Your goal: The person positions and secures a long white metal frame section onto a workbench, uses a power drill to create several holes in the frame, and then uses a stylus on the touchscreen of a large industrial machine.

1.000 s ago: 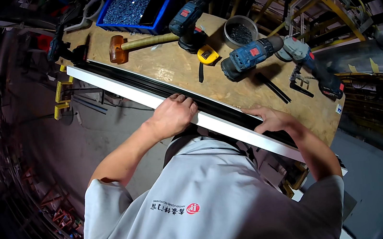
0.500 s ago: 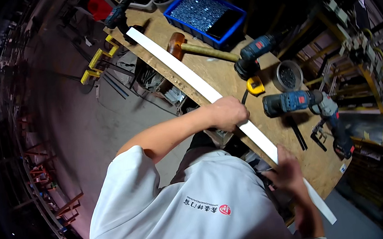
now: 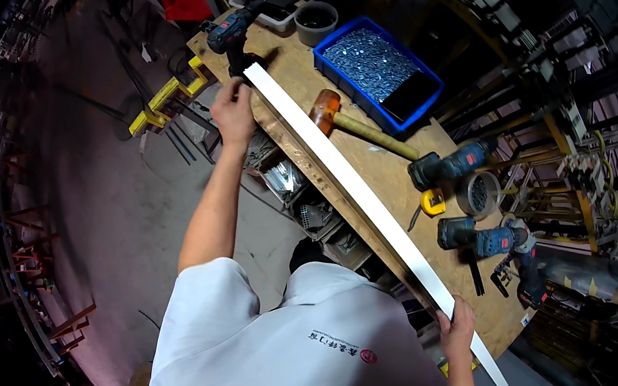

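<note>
A long white profile bar lies slantwise along the near edge of the wooden workbench, its lower right end jutting past the bench. My right hand is closed round the bar close to that end. Up at the far left end, my left hand is off the bar, just beside its tip, with fingers curled together. Whatever those fingers may hold is too small to make out. Just beyond them a blue-and-black cordless drill stands on the bench corner.
Behind the bar lie a mallet, a blue tray of small metal fasteners, a yellow tape measure and a tub. More cordless drills rest at right. Boxes sit under the bench; a yellow metal frame stands left.
My left hand has let go of the bar's middle and moved up to its far left end. My right hand still holds near the other end. The view has shifted.
</note>
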The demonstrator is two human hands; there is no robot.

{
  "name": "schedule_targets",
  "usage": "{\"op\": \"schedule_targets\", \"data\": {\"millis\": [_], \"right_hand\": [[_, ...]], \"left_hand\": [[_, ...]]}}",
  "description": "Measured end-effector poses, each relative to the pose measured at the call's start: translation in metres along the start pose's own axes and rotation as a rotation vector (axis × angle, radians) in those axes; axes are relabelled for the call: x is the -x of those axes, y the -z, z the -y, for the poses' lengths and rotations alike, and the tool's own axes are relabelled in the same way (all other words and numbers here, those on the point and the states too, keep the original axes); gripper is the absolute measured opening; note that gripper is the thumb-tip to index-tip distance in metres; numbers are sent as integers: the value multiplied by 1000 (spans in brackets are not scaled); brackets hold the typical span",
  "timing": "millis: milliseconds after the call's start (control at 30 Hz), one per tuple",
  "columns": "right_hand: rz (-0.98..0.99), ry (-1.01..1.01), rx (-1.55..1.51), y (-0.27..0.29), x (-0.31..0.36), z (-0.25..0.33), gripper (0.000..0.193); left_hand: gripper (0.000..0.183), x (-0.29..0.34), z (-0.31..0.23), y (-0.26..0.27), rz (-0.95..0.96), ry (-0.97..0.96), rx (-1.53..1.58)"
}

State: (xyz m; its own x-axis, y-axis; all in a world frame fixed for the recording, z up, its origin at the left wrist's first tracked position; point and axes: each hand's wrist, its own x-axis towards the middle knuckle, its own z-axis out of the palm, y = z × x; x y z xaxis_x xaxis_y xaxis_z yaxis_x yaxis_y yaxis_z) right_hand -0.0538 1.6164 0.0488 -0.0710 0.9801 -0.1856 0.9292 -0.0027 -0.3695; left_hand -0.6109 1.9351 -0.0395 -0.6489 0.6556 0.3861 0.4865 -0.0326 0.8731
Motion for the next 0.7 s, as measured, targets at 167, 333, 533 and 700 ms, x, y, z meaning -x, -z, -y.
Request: {"op": "schedule_targets", "data": {"millis": [167,333,533,700], "right_hand": [[67,-105,48,4,4,2,51],[96,-178,103,8,7,9,48],[114,-216,118,12,0,23,48],[74,-224,108,8,-2,27,49]], "left_hand": [[31,-41,57,-9,174,153,124],[26,-38,55,-9,257,232,284],[22,-38,51,-5,237,280,354],[20,-37,53,-7,200,252,379]]}}
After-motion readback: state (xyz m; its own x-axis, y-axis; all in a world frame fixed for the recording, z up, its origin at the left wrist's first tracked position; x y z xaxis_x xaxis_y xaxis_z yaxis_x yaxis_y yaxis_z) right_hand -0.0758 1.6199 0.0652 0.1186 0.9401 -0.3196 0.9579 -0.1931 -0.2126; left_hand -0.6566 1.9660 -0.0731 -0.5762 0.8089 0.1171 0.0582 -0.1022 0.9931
